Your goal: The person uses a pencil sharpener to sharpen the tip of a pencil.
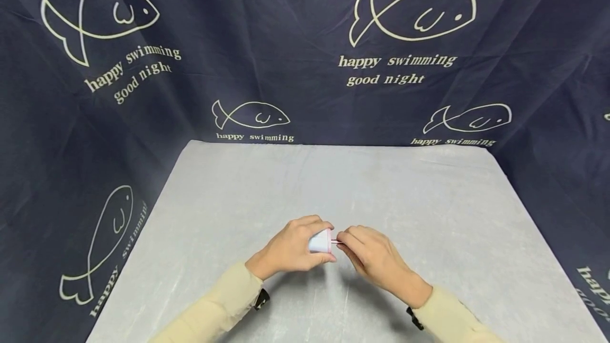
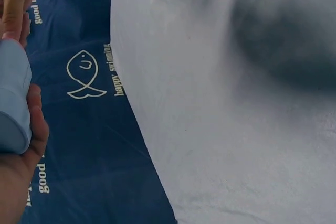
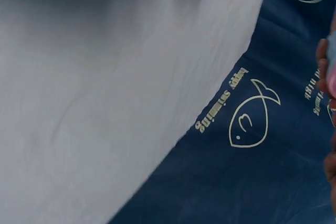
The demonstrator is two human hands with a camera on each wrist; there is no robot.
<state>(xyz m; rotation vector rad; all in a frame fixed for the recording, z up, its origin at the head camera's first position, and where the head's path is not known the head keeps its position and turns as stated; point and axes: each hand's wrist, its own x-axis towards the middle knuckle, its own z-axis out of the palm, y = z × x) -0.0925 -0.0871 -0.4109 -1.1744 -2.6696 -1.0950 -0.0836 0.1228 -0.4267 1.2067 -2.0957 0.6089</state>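
Note:
My left hand point(image 1: 292, 247) grips a small pale blue, rounded case point(image 1: 319, 242) from the side, fingers over its far side and thumb along the near side. A pink rim edges the case's right end. From that end a thin pinkish strip point(image 1: 335, 241) runs across to my right hand point(image 1: 374, 255), whose thumb and fingertips pinch it. In the left wrist view the case point(image 2: 14, 72) shows at the left edge, its wide base toward the wrist. Only its pink end point(image 3: 332, 81) and a little blue show in the right wrist view. My right fingers hide the strip's far end.
Both hands are above a table with a pale grey cloth point(image 1: 333, 184), near its front. A dark blue curtain point(image 1: 305, 68) with fish drawings and lettering hangs behind it and along both sides. Cream sleeves point(image 1: 214, 300) cover the forearms, with black straps near the wrists.

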